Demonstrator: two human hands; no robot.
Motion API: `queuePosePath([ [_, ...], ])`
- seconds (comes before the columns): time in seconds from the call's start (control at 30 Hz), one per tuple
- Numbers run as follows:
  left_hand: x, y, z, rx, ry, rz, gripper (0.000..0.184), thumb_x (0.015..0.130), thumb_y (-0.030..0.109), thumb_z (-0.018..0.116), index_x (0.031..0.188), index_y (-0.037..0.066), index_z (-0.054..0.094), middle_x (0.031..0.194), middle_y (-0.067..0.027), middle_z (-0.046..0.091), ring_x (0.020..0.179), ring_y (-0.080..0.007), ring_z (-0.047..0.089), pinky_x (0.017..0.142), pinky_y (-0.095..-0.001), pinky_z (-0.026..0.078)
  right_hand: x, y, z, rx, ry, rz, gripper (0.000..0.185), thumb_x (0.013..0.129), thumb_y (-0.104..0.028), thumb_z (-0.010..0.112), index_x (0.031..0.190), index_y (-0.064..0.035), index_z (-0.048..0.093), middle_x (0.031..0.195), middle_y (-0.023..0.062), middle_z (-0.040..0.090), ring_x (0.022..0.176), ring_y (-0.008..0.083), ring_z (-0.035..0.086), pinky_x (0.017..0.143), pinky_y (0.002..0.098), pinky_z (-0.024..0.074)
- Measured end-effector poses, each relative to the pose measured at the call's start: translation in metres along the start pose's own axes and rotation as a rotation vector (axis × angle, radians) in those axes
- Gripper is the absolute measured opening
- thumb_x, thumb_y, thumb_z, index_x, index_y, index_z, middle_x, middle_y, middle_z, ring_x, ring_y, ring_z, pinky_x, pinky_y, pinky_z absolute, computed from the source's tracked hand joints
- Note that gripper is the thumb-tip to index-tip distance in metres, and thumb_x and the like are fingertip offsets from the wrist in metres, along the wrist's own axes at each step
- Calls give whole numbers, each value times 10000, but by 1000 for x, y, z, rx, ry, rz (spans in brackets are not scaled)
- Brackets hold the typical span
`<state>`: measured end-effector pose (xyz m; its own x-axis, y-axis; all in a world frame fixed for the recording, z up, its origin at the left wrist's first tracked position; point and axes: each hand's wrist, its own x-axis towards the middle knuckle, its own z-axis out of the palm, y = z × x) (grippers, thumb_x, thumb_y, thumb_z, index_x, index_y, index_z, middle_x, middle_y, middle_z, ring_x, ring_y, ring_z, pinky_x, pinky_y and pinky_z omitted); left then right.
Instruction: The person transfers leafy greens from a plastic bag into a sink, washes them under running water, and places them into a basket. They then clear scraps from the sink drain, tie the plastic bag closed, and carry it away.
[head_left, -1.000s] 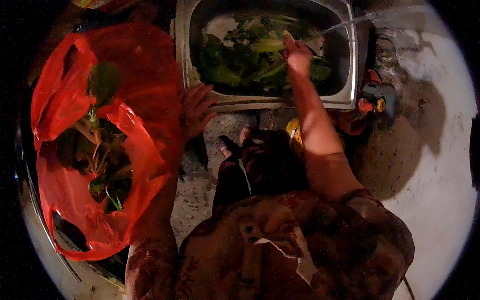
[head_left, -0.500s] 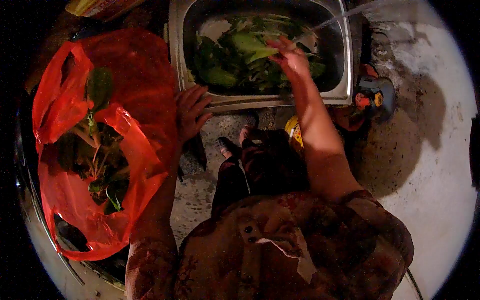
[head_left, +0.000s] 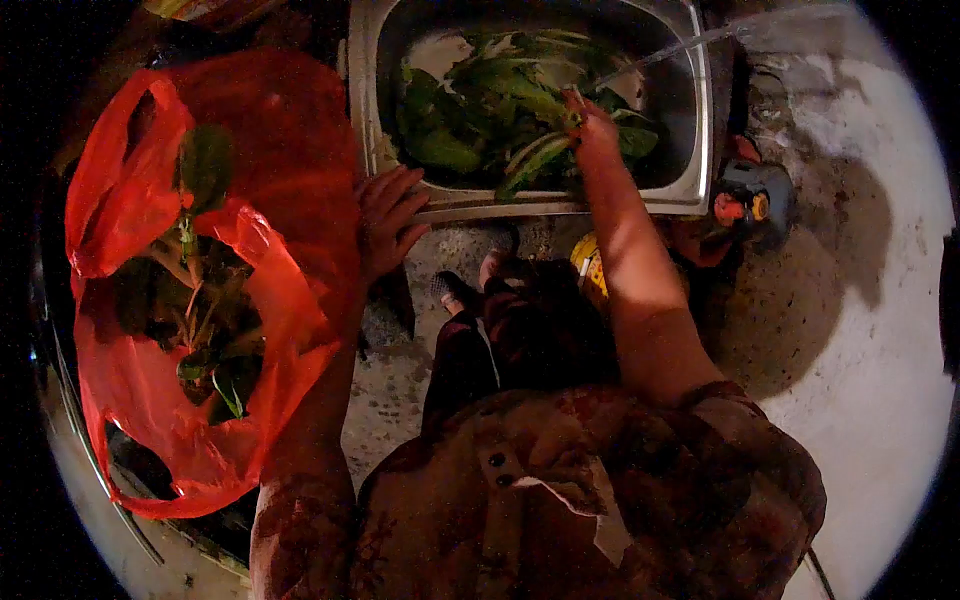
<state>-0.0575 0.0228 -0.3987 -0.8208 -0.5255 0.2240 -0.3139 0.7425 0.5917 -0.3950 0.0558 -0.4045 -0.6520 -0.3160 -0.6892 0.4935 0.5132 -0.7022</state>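
Green leafy vegetables (head_left: pixel 470 115) lie in a heap in the metal sink (head_left: pixel 520 207), some with long pale stems. My right hand (head_left: pixel 592 122) reaches into the sink, its fingers closed on a bunch of the greens. Several leaves droop toward the near wall from beside the fingers. My left hand (head_left: pixel 388 215) rests on the sink's near left corner, fingers stretched out and holding nothing. Close against my left forearm sits a red plastic bag (head_left: pixel 285 150), its mouth open on more leafy greens (head_left: pixel 200 305).
A thin stream of water (head_left: pixel 665 50) enters the sink from the upper right. Right of the sink stands a dark object with red and orange parts (head_left: pixel 745 200). A yellow item (head_left: pixel 588 262) shows beneath my right forearm, near my feet.
My right hand has moved slightly down in the sink, and the greens beside it have swung from the upper left to hang lower. My left hand stays on the corner.
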Motion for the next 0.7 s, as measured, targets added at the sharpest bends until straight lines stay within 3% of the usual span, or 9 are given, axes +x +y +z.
queuePosePath([
  [0.1,-1,0,4,10,5,4,454,773,197,727,1195,111,584,1349,-130,492,1276,-355,423,1067,-519,301,27,13,-11,131,-344,-37,424,898,-210,626,1289,-70,537,1123,96,566,848,231,553,718,408,433],
  [0.2,6,5,-5,6,13,-7,458,712,201,752,1139,111,611,1345,-83,500,1269,-300,429,1035,-477,318,12,8,-11,249,-262,-70,376,906,-204,616,1254,-68,569,1001,72,595,747,194,523,660,352,413],
  [0.3,1,-3,4,37,13,0,464,712,212,750,1144,114,611,1350,-84,496,1265,-302,430,1033,-477,319,37,14,-20,-11,-189,-71,327,913,-212,600,1206,-68,612,814,33,597,678,148,485,598,308,374],
  [0.4,2,-1,0,46,-17,-4,468,714,213,746,1151,123,606,1354,-85,493,1262,-300,434,1032,-476,320,44,20,-19,27,-131,-130,282,914,-202,574,1145,-60,650,643,-7,531,594,120,427,543,305,337],
  [0.5,2,-2,2,59,-18,-4,477,715,213,743,1162,130,598,1359,-85,488,1263,-297,432,1030,-475,320,35,11,-9,-62,-144,-143,333,908,-184,542,1202,-40,607,598,-15,487,572,111,416,522,309,330],
  [0.6,4,4,-7,-13,-3,-17,482,716,208,740,1169,133,592,1361,-84,485,1271,-295,425,1028,-475,319,37,8,-16,-33,-329,17,404,897,-154,519,1284,-34,531,588,-7,492,579,131,452,537,309,366],
  [0.7,1,-1,-2,2,-31,-13,474,714,203,738,1160,127,596,1360,-84,485,1278,-295,418,1031,-477,315,57,1,-26,-178,-350,-76,499,906,-158,513,1379,-39,411,682,33,545,588,157,482,550,314,386],
])
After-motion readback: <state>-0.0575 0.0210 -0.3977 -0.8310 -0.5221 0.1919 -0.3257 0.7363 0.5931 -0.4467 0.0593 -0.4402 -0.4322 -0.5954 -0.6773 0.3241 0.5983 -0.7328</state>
